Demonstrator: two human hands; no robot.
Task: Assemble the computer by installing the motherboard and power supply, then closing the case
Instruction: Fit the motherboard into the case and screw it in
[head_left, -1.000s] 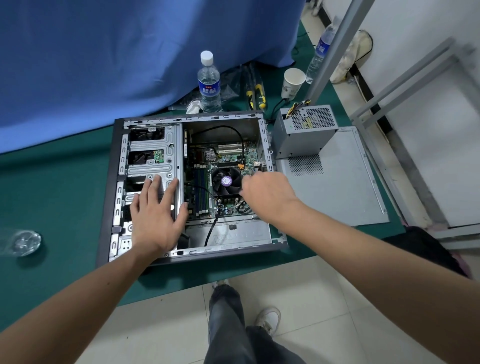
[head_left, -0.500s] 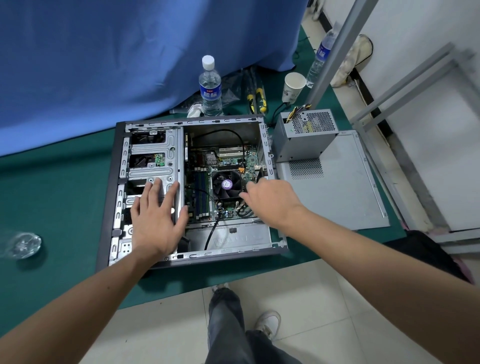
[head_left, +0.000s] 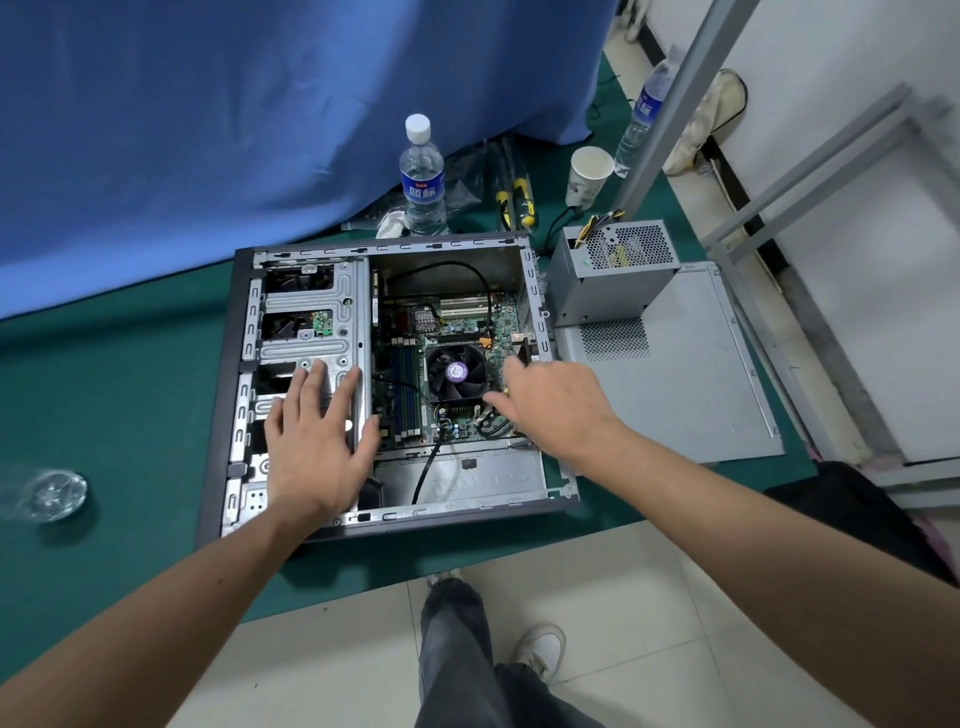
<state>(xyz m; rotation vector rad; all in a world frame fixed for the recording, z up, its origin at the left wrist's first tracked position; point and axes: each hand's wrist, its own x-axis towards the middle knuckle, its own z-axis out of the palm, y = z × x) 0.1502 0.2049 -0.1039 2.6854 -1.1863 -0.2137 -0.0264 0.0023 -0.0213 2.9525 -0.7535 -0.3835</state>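
A: The right hand (head_left: 550, 405) has slid lower, off the case wall, since a second ago; its fingers now reach loosely over the green motherboard (head_left: 447, 332) beside the black cooler fan (head_left: 457, 371), gripping nothing.

B: And the left hand (head_left: 317, 436)?

A: Flat, fingers spread, on the silver drive cage (head_left: 311, 312) at frame centre, inside the open grey steel case (head_left: 228, 364).

B: I'd settle the board squarely before fetching the grey boxy power supply (head_left: 608, 275) at upper right, which stands on the flat grey side panel (head_left: 675, 384).
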